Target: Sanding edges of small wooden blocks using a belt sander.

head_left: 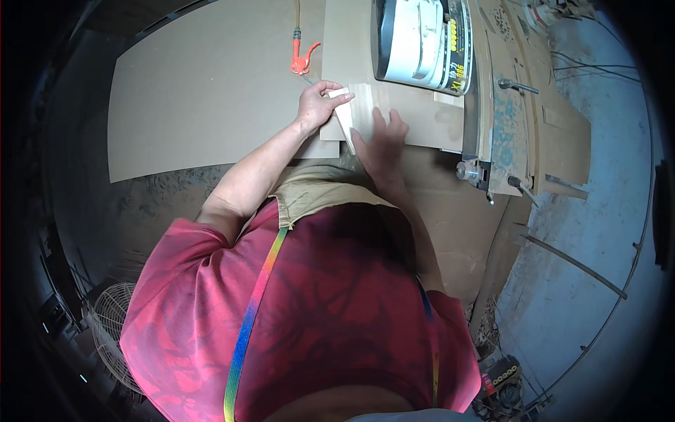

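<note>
Pale wooden pieces (362,105) lie together near the front edge of the board-topped worktable. My left hand (320,105) is closed on their left side, its thumb over the upper left corner. My right hand (383,144) is at their near right side with thumb and fingers apart, slightly smeared by motion. Its thumb is by the near end of the wood; whether it touches cannot be made out. Just beyond my left hand lies a red air blow gun (300,63) on a hose, its thin nozzle pointing toward that hand.
A white and black bucket (422,46) lies on its side at the back right. Large flat boards (211,91) cover the table to the left. A machine edge with metal handles (517,86) runs along the right. A wire fan guard (116,337) stands at lower left.
</note>
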Demonstrator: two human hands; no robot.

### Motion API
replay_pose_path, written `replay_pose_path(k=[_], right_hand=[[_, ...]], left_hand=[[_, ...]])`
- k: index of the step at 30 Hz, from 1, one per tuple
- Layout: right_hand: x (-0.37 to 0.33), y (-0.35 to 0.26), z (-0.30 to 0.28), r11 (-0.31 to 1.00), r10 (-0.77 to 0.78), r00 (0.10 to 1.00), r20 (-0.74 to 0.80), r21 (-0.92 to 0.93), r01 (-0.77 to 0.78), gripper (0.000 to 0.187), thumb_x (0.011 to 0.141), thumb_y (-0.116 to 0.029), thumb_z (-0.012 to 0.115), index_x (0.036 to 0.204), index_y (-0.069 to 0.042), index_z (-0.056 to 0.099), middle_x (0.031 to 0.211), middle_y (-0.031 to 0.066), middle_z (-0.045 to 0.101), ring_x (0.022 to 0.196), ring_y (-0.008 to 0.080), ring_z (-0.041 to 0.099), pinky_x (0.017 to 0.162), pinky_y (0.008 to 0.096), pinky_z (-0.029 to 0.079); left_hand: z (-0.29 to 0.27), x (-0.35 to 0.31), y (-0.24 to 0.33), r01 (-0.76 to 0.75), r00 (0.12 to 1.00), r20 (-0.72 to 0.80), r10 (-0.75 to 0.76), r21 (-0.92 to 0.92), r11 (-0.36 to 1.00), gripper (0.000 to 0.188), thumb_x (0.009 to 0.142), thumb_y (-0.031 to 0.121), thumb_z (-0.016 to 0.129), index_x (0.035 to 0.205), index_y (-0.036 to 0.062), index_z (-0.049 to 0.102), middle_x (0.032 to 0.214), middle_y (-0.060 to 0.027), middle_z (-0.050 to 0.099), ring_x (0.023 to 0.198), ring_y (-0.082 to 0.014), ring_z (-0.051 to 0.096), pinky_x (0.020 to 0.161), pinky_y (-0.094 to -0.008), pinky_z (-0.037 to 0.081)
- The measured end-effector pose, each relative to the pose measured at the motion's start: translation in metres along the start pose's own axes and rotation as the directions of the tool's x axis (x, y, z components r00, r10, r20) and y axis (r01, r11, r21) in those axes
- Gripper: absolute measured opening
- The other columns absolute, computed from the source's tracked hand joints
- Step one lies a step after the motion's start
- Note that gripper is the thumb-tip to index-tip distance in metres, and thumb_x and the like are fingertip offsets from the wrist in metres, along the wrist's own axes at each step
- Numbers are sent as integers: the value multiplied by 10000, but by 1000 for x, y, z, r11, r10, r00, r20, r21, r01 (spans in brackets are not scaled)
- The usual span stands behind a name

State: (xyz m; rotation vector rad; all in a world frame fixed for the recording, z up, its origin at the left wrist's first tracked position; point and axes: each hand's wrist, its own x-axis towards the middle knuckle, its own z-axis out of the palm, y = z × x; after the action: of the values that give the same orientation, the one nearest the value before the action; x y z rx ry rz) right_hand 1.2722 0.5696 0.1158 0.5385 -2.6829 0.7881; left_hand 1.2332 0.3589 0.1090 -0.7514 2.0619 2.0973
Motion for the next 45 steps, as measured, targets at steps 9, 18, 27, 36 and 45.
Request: replay_pose_path(k=[9,18,27,36,45], right_hand=[[-12,134,-59,935,63,987,-148,-337,-111,436,878,-179,808,1272,0,759,1336,294,624,1170,468,576,1025,518,534],[34,48,11,996,67,980,188,51,-78,547,817,-253,873,1291,-23,724,1291,287,625,1175,466,573,973,523,551],[-13,25,-38,998,-4,993,-118,-56,-3,551,777,-275,887,1255,-44,739,1278,252,655,1090,442,607,904,523,573],[26,156,-35,904,0,984,-175,-420,-75,407,881,-193,809,1235,5,768,1287,289,639,1185,457,580,1019,519,533],[11,9,25,997,-56,994,91,-55,61,694,779,-364,900,1363,-65,672,1363,269,592,1149,470,577,958,554,539]], left_hand=[[-9,-12,13,50,969,244,33,-323,945,409,922,36,881,1278,-31,690,1045,-85,748,860,-124,712,776,-225,601],[3,0,9,125,989,84,-121,-41,991,457,981,-36,794,1413,-32,648,1081,-100,776,859,-122,737,780,-211,638],[-13,3,8,120,980,186,-68,-285,951,338,1008,-16,772,1330,-40,670,1051,-108,777,825,-132,743,751,-221,646],[-9,0,9,125,980,184,-74,-282,951,240,1023,-1,763,1240,-57,681,1011,-118,775,781,-138,741,721,-231,651],[4,2,8,140,990,34,-137,-150,979,258,1008,-20,761,1247,-69,681,1038,-134,765,758,-144,730,699,-240,653]])
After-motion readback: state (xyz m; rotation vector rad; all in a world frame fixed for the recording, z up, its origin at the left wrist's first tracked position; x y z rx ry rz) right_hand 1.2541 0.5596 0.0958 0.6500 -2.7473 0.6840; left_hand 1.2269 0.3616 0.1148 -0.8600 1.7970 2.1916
